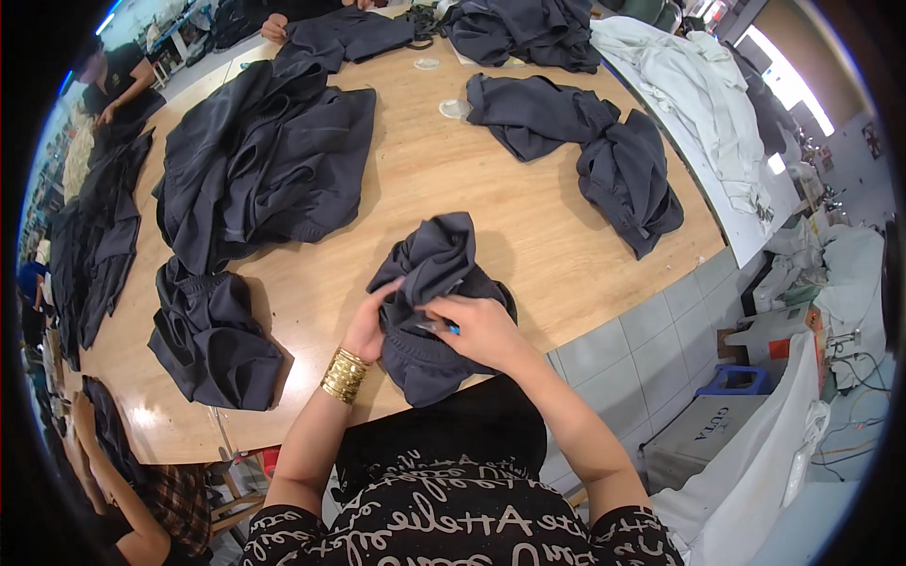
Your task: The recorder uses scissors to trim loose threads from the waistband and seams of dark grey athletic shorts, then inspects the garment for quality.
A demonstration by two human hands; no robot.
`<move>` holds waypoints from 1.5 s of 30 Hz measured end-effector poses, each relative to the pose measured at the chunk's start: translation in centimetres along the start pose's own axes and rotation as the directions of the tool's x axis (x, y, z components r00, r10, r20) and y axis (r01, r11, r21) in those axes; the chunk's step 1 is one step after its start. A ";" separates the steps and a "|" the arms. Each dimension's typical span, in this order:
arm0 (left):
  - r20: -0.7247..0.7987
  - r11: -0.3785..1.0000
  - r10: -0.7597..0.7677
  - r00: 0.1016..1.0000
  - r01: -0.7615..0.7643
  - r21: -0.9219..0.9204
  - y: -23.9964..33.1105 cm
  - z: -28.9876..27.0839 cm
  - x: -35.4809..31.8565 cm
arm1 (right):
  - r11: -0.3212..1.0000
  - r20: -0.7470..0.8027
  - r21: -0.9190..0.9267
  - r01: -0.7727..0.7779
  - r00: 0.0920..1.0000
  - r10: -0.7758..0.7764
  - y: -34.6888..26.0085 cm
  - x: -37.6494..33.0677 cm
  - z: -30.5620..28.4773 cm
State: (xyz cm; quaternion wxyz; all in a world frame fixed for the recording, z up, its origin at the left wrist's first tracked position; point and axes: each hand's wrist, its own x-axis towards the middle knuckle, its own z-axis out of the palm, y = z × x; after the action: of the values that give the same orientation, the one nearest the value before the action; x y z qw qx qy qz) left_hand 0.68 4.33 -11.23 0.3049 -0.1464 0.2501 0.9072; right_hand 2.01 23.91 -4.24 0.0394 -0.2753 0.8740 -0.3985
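Charcoal-dark garment, crumpled in deep folds, its gathered band lowest, sits centre frame; left hand grips its side, right hand clasps a small blue-ended tool over it, dark heap upper left.

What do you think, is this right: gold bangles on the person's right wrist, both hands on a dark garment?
Wrong wrist: the head view shows the gold bangles on the left wrist. The left hand and right hand are both on the dark garment.
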 end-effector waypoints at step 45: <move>0.382 -0.196 0.394 0.836 -0.330 0.924 17.0 23.5 -8.6 | 0.925 -0.540 -0.013 -0.380 0.781 0.313 -7.1 -0.4 -25.8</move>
State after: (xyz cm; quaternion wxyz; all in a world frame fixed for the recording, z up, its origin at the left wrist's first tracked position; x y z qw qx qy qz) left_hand -5.97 1.23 18.15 0.0338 0.1775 0.8591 0.4789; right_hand -1.91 37.76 18.38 -0.1466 0.0087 0.9088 -0.3906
